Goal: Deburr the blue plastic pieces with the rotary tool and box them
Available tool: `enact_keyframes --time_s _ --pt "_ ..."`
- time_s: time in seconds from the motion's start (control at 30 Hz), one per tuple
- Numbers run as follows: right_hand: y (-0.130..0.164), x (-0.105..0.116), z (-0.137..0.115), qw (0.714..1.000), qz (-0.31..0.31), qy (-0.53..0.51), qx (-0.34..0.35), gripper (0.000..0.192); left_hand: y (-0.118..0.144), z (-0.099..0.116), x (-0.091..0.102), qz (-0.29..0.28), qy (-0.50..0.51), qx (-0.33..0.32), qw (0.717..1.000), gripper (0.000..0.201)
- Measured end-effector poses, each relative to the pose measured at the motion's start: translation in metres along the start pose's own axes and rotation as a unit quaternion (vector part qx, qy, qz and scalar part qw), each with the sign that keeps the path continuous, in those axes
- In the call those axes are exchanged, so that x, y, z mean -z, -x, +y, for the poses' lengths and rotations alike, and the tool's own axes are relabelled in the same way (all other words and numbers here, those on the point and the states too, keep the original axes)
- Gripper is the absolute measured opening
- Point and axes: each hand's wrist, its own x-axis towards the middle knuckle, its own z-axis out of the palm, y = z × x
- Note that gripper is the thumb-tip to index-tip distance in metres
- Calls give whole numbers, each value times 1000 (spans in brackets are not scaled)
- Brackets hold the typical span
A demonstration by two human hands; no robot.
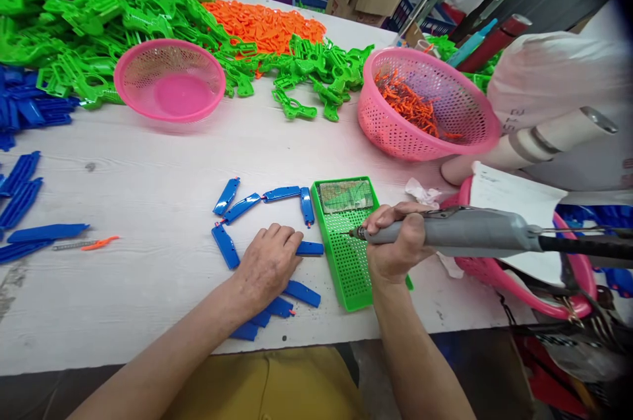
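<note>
My right hand [398,242] is wrapped round a grey electric screwdriver [465,232], held level with its thin bit pointing left over the green tray [345,298]. My left hand [271,262] is palm down on the table, fingers bent and close together over a blue plastic piece [310,248] that sticks out to the right; the fingertips are partly hidden. Around that hand lie several more long blue pieces, such as a curved piece [242,208] above it and another piece [302,293] below it. Small orange tips show at the ends of some.
Across the back are heaps of green plastic gun-shaped parts [99,11] and orange parts [270,24]. A pink basket [169,113] stands at left; another pink basket [420,143] at right holds orange pieces [408,107]. More blue parts [30,103] lie far left. A cable trails from the screwdriver.
</note>
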Motion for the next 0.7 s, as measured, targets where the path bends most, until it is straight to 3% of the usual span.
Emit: enact_keyframes --time_s 0.2,0.4,0.53,0.7 --pt "1 -3 -3 1000 -29 3 10 17 11 -10 -2 11 33 16 999 14" --pt "-3 -10 -26 999 -22 4 41 21 9 -10 -4 6 54 31 998 16" --pt "4 -18 -37 997 -69 -22 20 19 10 -10 -4 6 74 43 996 18" --pt "20 -28 -30 993 -108 -50 -12 16 10 -9 -5 1 65 40 997 9"
